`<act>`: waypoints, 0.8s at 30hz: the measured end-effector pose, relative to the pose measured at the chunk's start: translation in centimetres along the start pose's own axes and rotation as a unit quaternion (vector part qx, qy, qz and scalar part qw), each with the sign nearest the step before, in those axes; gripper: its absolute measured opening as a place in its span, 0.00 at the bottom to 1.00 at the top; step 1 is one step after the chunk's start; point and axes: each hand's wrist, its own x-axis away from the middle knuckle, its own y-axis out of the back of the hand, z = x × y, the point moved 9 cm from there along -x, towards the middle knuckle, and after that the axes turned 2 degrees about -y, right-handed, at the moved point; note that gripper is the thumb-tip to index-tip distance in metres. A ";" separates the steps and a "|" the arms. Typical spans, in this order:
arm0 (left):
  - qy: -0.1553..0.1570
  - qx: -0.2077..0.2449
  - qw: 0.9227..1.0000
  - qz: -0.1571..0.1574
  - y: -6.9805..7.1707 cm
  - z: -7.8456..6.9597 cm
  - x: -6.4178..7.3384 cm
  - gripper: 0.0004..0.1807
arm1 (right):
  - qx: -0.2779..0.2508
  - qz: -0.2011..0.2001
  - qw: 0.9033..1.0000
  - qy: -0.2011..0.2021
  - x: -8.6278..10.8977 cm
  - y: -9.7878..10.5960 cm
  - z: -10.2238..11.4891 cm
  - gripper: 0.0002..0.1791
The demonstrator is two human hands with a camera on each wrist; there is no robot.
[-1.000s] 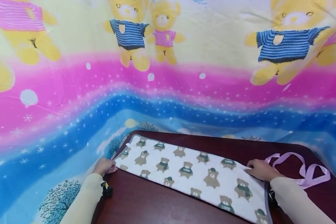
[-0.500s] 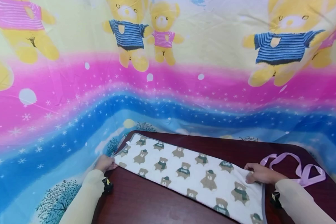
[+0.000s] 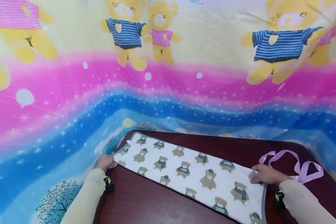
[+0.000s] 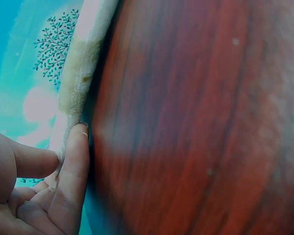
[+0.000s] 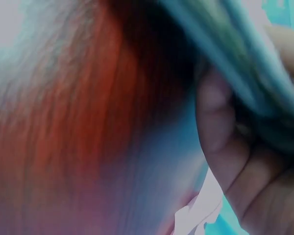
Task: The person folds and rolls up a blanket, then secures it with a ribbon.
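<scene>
Bear-print cloth (image 3: 196,171) spread across table (image 3: 151,202). Left hand (image 3: 105,162) pinches one end near its corner; right hand (image 3: 269,174) grips the other. Even tension, edges aligned, should prevent wrinkles.

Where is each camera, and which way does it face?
Head: worn on the head, facing forward and down at bear-print cloth and table; left hand, right hand and sleeves show.
Left wrist: worn there, facing the cloth's edge and table; only left hand shows.
Right wrist: worn there, facing table and cloth; only right hand shows.
Both wrist views share the table.
</scene>
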 end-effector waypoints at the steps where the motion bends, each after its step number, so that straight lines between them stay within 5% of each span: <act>1: -0.001 -0.003 1.000 -0.001 0.0 0.0 -0.1 0.17 | -0.002 0.005 1.000 -0.006 0.1 0.0 0.0 0.32; 7: -0.004 -0.001 1.000 -0.003 -0.3 -0.1 -0.5 0.15 | -0.073 -0.015 0.997 -0.027 0.6 0.7 -0.1 0.30; 13: -0.004 0.000 1.000 0.008 -0.9 -0.4 -0.2 0.16 | -0.148 0.013 0.988 0.033 1.4 0.3 0.1 0.19; 18: -0.007 0.000 1.000 0.018 -1.3 -0.6 0.1 0.23 | -0.143 0.035 0.988 0.037 1.6 -0.1 -0.3 0.17; 24: -0.014 -0.001 1.000 0.015 -1.5 -0.7 -0.4 0.29 | -0.084 -0.006 0.996 -0.032 2.1 1.2 -1.1 0.26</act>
